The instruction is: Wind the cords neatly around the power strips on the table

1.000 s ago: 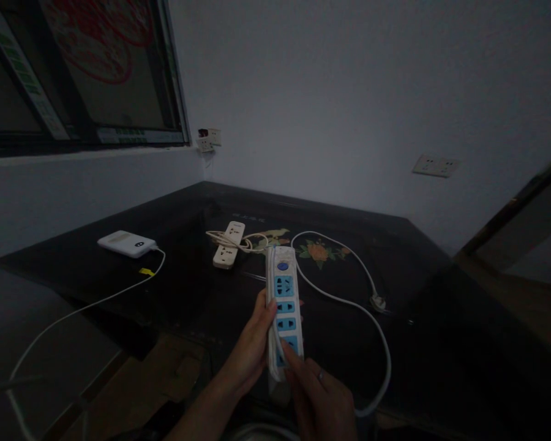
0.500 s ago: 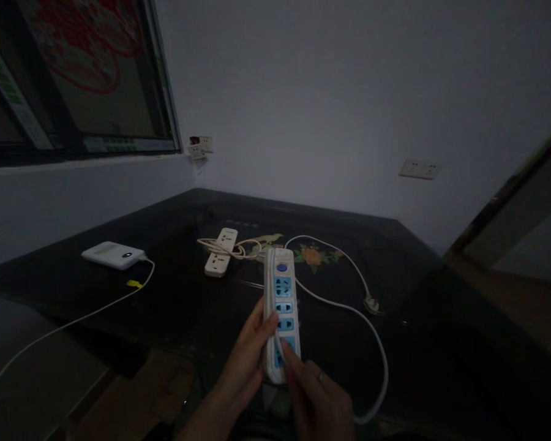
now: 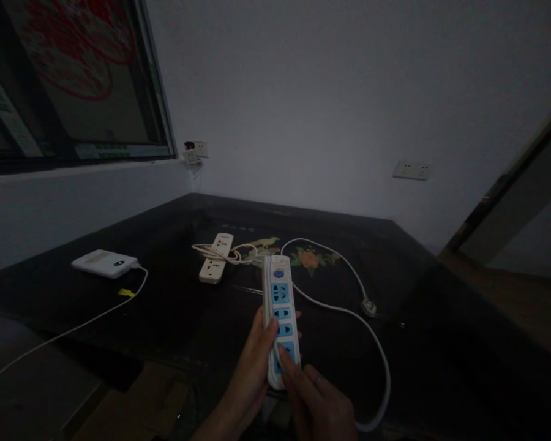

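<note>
A white power strip (image 3: 280,263) with blue sockets and a blue button is held up over the dark table, its long side pointing away from me. My left hand (image 3: 252,361) wraps round its left side, thumb on top near the middle sockets. Along the strip's near left part, a stretch of white cord runs under that thumb. My right hand (image 3: 319,398), wearing a ring, has its fingers closed at the strip's near end, pinching the cord. From beside it the white cable (image 3: 386,380) loops over the table to a plug (image 3: 368,306).
A second, cream power strip (image 3: 211,270) lies behind, its cord tangled over it. At the left lies a white power bank (image 3: 104,263) with a cable plugged in, near a yellow tag (image 3: 126,293). The dark table (image 3: 174,294) meets walls carrying sockets (image 3: 412,170).
The view has shifted slightly, moving the table items a little left and down. Both hands keep nearly the same grip on the power strip and cord.
</note>
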`<act>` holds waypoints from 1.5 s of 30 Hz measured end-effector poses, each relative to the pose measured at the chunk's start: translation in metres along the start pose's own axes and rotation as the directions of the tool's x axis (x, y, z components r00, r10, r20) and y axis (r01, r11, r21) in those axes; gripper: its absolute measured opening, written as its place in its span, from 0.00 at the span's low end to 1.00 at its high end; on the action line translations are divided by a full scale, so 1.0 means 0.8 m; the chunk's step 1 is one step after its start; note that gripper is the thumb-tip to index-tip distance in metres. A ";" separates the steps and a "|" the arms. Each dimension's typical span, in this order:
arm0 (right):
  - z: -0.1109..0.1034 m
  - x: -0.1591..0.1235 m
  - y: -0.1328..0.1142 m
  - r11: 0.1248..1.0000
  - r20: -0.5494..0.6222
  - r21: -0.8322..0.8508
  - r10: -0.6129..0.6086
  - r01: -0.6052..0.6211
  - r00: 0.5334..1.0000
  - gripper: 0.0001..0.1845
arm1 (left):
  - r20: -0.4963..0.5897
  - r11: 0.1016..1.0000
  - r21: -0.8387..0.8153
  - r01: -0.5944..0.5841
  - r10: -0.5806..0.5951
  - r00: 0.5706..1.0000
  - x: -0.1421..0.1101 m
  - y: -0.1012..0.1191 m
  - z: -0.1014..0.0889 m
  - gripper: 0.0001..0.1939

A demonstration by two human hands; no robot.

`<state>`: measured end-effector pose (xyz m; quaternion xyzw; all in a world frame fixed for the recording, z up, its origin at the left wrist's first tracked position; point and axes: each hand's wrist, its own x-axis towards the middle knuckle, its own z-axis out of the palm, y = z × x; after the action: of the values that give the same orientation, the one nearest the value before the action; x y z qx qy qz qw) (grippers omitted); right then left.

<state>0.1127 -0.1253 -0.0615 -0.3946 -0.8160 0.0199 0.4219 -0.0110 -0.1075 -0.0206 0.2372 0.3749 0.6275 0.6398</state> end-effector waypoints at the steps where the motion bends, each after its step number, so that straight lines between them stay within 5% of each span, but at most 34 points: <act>1: 0.000 0.000 0.000 1.000 -0.004 -0.005 -0.004 0.004 1.000 0.22 | 0.015 1.000 0.016 -0.008 0.007 1.000 0.000 0.000 0.000 0.27; 9: -0.002 -0.001 0.012 0.999 -0.037 -0.018 -0.047 0.046 0.998 0.21 | -0.002 0.997 0.060 -0.039 0.039 0.999 0.000 0.002 -0.004 0.25; 18: -0.072 0.059 0.044 0.991 0.129 0.003 -0.131 0.132 0.983 0.20 | 0.039 0.997 0.034 -0.069 0.068 0.997 0.001 0.010 -0.006 0.24; 32: -0.106 0.115 0.087 0.941 0.460 0.306 -0.012 -0.145 0.888 0.18 | 0.174 0.999 0.028 0.025 -0.030 0.984 -0.016 0.030 -0.015 0.28; 35: -0.106 0.114 0.090 0.906 0.554 0.332 0.037 -0.261 0.832 0.18 | 0.180 0.999 0.022 0.026 -0.030 0.983 -0.013 0.032 -0.014 0.29; 38: -0.100 0.111 0.089 0.874 0.608 0.337 0.082 -0.351 0.790 0.18 | 0.123 0.997 0.002 0.075 -0.074 0.990 -0.006 0.030 -0.014 0.28; 45: -0.086 0.112 0.092 0.828 0.571 0.352 0.178 -0.435 0.801 0.16 | 0.005 0.984 -0.112 0.139 -0.139 0.990 0.001 0.027 -0.016 0.24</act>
<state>0.1774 -0.0360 0.0159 -0.3917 -0.7912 0.3905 0.2608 -0.0346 -0.1066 -0.0121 0.1731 0.3557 0.6019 0.6937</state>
